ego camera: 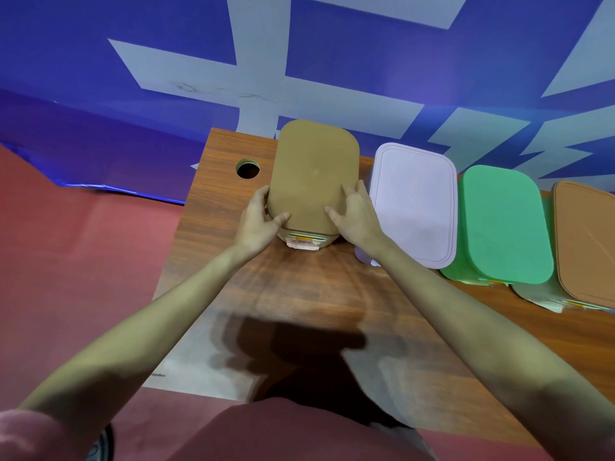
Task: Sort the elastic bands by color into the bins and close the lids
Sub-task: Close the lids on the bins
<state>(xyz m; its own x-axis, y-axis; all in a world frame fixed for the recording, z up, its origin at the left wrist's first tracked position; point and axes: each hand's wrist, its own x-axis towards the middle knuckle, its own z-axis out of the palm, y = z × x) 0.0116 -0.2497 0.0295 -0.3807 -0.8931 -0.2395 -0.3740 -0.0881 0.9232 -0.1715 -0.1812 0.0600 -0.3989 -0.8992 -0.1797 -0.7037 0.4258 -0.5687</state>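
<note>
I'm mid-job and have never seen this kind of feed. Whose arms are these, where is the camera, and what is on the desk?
There is no machine: a person wears one camera on the head, looking down at their own bare arms. The left hand and right hand hold the lid of the tan bin from either side, each grip curled over its edge. On the wooden desk, to the right in a row, stand a lilac bin, a green bin and an orange-lidded bin, all with lids on. No elastic bands are visible.
</note>
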